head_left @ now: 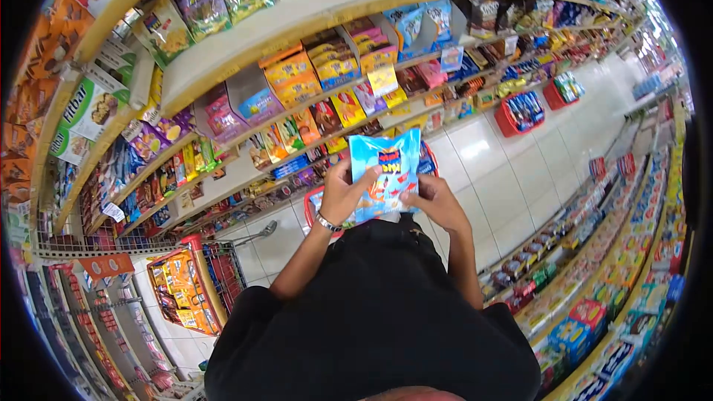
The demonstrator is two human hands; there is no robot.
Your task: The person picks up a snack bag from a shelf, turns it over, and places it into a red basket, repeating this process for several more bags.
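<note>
A light blue snack bag (pixel 385 178) with red and yellow print is held upright in front of my body, between both hands. My left hand (pixel 346 194), with a metal watch at the wrist, grips the bag's left side, its thumb on the front. At the lower right edge of the bag my right hand (pixel 438 200) pinches it, thumb on the front. The fingers behind the bag are hidden. Beyond the bag, shelves (pixel 297 26) carry rows of packaged sweets and snacks.
Red baskets (pixel 499 123) of packets stand on the tiled floor (pixel 475 150) ahead. At the lower left is a red-framed cart (pixel 194 252) with orange packets beside it. A long display (pixel 594 260) of small packages curves along the right. Part of a red basket shows behind the bag.
</note>
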